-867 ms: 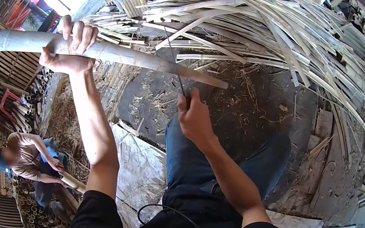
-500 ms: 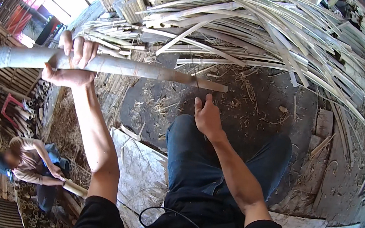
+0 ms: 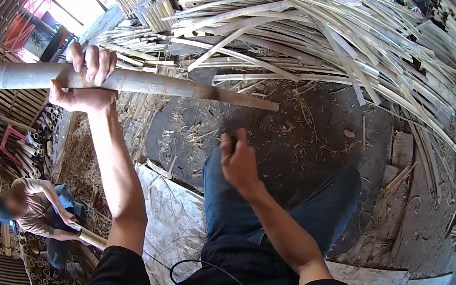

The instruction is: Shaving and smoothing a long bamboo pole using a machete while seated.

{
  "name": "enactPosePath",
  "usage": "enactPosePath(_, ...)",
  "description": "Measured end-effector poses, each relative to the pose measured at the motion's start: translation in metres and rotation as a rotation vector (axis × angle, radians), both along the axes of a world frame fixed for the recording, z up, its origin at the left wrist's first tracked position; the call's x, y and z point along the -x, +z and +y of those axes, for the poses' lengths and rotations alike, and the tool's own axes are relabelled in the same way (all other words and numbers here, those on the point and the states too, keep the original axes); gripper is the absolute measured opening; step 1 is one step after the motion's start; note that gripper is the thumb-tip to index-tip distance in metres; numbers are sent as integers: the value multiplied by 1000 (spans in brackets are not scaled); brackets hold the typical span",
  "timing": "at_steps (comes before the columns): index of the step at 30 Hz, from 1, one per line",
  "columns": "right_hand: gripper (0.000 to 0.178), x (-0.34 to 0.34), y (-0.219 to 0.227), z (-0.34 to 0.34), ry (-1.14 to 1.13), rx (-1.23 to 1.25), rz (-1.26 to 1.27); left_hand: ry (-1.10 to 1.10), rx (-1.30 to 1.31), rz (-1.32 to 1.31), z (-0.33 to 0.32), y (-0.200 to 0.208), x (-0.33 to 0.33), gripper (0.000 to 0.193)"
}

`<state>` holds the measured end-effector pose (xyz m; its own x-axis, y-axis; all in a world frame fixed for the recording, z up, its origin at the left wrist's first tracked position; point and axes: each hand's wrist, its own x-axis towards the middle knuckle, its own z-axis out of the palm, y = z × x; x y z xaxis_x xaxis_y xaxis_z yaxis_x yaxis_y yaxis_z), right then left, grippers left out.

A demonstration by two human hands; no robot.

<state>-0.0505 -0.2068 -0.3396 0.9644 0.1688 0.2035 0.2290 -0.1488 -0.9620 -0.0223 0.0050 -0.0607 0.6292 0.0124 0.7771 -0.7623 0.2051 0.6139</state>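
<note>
My left hand (image 3: 83, 97) is closed around a long split bamboo piece (image 3: 159, 85), raised at the left. The piece lies nearly level, its wide pale end beyond my fingers at the left and its narrow tip pointing right. A darker band shows at a joint near the tip. Below the tip and apart from it, my right hand (image 3: 241, 165) is closed over my thigh. It grips a thin dark knife whose blade is hard to make out now against the dark floor; half a second earlier it crossed the bamboo.
A large heap of split bamboo strips (image 3: 294, 27) spans the far side. Shavings litter the dark floor mat (image 3: 310, 149) before my knees. At lower left, another person (image 3: 33, 207) holds a bamboo piece (image 3: 92, 238). A pale board (image 3: 172, 211) lies beside my left leg.
My right hand has moved down and slightly left, away from the bamboo's narrow end. My left hand keeps its grip; the bamboo has shifted only slightly left.
</note>
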Motion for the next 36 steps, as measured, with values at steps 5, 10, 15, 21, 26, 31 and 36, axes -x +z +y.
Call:
enactPosePath(5,35,12,-14,2,-27,60,17,-6,-42,17,9,4,-1,58)
enactPosePath(10,48,-72,-130,-53,-131,452,434,38,9,15,32,-11,10,56)
enactPosePath(15,50,-53,-153,-135,-96,286,568,849,179,18,92,-67,17,54)
enactPosePath(21,52,-38,-168,-179,-219,-36,884,1164,21,671,187,-273,39,52)
enactPosePath(26,72,-56,-186,-192,-341,-63,903,1131,779,839,95,-358,70,58)
enactPosePath(31,67,-61,-179,-185,-349,-64,900,846,505,652,79,-367,155,59)
enactPosePath(36,32,-61,-194,-177,-339,-105,885,1038,188,514,41,-301,103,58)
